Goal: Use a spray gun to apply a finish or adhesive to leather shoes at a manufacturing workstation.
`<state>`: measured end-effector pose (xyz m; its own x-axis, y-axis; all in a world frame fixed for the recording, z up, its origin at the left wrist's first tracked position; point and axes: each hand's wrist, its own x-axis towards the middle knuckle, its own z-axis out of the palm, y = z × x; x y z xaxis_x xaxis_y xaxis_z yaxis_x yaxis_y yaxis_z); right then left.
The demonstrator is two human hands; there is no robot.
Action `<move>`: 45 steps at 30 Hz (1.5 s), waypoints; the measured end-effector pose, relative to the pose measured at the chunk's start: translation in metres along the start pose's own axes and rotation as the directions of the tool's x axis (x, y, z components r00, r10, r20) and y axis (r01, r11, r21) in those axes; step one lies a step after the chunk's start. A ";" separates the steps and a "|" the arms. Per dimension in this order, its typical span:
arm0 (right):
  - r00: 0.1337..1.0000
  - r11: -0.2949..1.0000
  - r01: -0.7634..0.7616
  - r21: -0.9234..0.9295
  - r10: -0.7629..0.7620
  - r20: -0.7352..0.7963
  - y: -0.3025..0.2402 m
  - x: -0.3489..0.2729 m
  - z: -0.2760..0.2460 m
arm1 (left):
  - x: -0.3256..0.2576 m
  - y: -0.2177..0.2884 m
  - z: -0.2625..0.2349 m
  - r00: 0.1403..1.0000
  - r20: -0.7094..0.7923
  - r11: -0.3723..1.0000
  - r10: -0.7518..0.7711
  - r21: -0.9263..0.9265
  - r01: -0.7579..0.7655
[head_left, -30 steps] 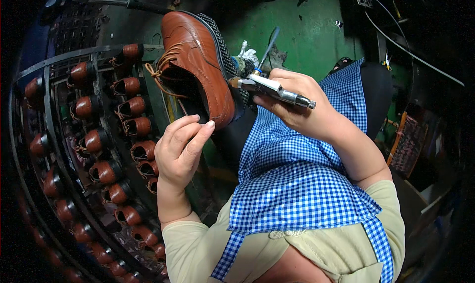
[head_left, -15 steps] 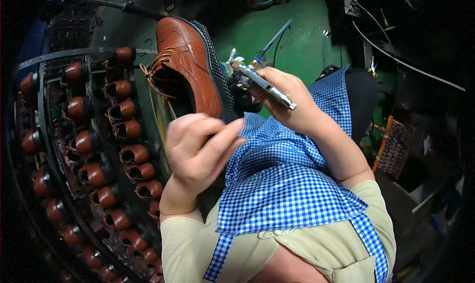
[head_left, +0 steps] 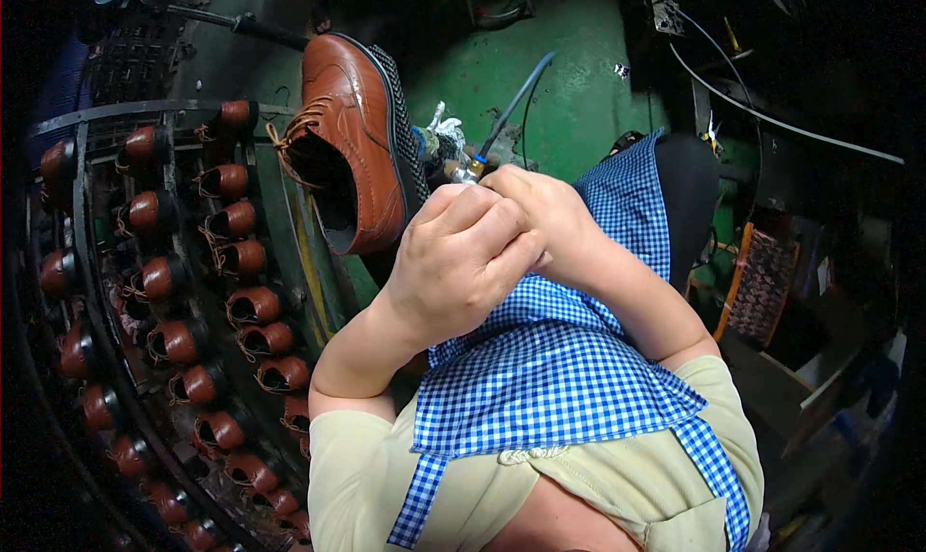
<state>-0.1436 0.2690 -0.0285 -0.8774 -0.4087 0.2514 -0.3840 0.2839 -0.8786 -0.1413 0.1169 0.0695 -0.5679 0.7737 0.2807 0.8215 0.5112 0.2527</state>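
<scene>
My right hand [head_left: 555,214] is closed around a metal air tool [head_left: 467,174], mostly hidden by my hands. Its brass and blue-ringed fitting shows beyond my fingers, with a grey-blue hose [head_left: 518,103] rising from it. Pressed against that hand, my left hand [head_left: 465,262] has its fingers curled in. What lies inside the left fingers is hidden. Just left of my hands, a brown leather lace-up shoe [head_left: 357,84] sits toe away from me, its black studded sole turned right. Tan laces hang untucked at its opening.
A metal rack [head_left: 82,205] on the left carries several rows of brown shoes [head_left: 176,342]. A dark rod [head_left: 236,19] reaches toward the shoe's toe. Crumpled whitish material [head_left: 444,127] lies beyond the tool. On the right are a thin cable [head_left: 791,135] and a patterned orange-edged panel [head_left: 762,287].
My left hand has moved right and up to meet my right hand, covering the tool's body. My right hand has turned and shifted slightly nearer and left. The brown shoe stays in place.
</scene>
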 end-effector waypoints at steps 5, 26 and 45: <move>0.996 0.999 0.039 -0.010 -0.038 0.076 0.002 -0.002 0.001 | 0.004 -0.001 -0.003 0.998 0.055 0.999 -0.030 -0.028 0.032; 0.983 0.958 0.111 0.265 -0.145 0.114 0.006 -0.019 -0.002 | 0.016 0.009 -0.003 0.983 0.178 0.965 0.048 -0.262 0.000; 0.994 0.993 -0.021 0.120 0.008 0.106 0.002 -0.027 -0.006 | -0.001 0.008 0.003 0.965 0.081 0.967 0.250 -0.071 -0.245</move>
<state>-0.1228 0.2860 -0.0342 -0.8449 -0.4962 0.2000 -0.3283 0.1857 -0.9261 -0.1343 0.1213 0.0680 -0.3383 0.9047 0.2589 0.9296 0.2786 0.2414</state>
